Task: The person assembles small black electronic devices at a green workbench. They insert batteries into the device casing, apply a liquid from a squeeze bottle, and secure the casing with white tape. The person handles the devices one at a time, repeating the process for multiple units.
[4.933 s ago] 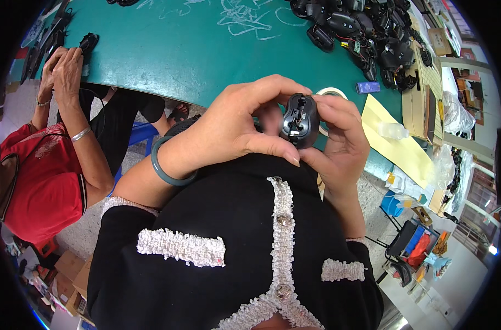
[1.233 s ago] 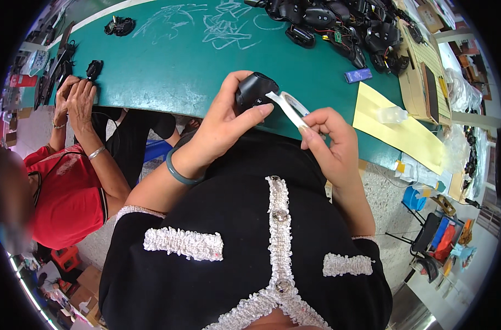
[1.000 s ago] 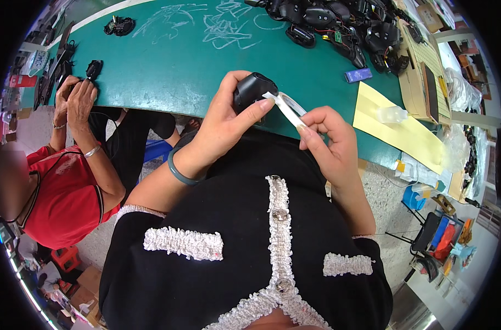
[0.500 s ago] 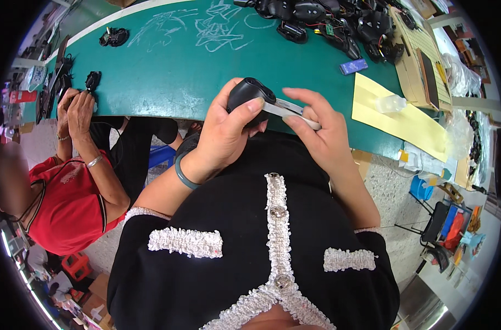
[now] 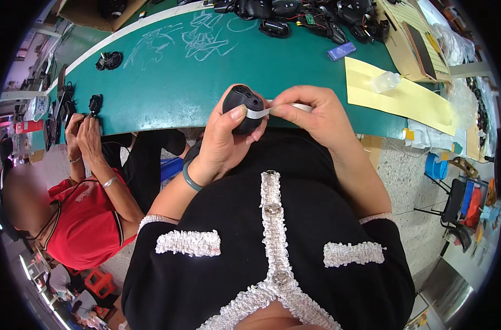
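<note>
My left hand [image 5: 220,135] is wrapped round a rounded black plastic housing [image 5: 240,98] with round openings at its upper end, held above the near table edge. A narrow white strip [image 5: 256,115] lies across the housing, with my left thumb pressing on it. Close beside the housing, my right hand [image 5: 316,113] pinches the strip between thumb and index finger. More of the strip shows behind those fingertips, and its far side round the housing is hidden.
The green table [image 5: 168,82] carries a pile of black controller-like parts [image 5: 283,8], a small blue box [image 5: 341,51], and yellow paper [image 5: 415,99] with a translucent bottle [image 5: 385,82]. A co-worker in red [image 5: 85,225] handles a small black part [image 5: 96,103] at left.
My right index finger, raised off the strip before, has closed with the thumb on it nearer the housing. The housing has tilted more upright. The whole view has shifted slightly.
</note>
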### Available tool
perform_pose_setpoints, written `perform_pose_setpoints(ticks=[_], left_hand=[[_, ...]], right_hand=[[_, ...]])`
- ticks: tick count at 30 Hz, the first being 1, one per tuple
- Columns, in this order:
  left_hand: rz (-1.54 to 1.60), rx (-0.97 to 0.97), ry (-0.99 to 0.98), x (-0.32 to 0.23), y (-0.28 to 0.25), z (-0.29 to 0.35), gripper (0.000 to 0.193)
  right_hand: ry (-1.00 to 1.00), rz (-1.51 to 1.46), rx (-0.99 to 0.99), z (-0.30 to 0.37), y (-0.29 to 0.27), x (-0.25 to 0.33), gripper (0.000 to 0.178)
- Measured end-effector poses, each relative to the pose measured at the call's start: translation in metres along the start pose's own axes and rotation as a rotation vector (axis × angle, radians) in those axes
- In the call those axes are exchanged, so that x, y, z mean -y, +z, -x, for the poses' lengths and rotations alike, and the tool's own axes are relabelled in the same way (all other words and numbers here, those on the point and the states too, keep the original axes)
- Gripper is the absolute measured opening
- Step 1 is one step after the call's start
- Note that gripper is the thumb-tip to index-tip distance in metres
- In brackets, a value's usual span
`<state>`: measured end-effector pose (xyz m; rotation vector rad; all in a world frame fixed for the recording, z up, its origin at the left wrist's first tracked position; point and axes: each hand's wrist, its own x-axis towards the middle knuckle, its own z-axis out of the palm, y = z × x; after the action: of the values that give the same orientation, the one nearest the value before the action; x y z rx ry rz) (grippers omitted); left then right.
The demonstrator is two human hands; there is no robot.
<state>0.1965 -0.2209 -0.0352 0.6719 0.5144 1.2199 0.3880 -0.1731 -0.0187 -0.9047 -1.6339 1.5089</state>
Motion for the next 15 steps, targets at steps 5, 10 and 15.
perform_pose_setpoints(ticks=[5, 10, 15], left_hand=[[-0.008, -0.056, 0.064, -0.001, 0.004, -0.001, 0.043], [0.023, 0.081, -0.026, 0.005, -0.002, 0.004, 0.045], [-0.143, 0.101, -0.106, -0.008, 0.000, 0.001, 0.049]], right_hand=[[0.080, -0.019, -0.002, 0.000, -0.002, 0.010, 0.014], [-0.039, 0.005, -0.025, 0.005, 0.003, 0.002, 0.013], [-0.123, 0.096, 0.018, 0.009, 0.002, 0.005, 0.016]])
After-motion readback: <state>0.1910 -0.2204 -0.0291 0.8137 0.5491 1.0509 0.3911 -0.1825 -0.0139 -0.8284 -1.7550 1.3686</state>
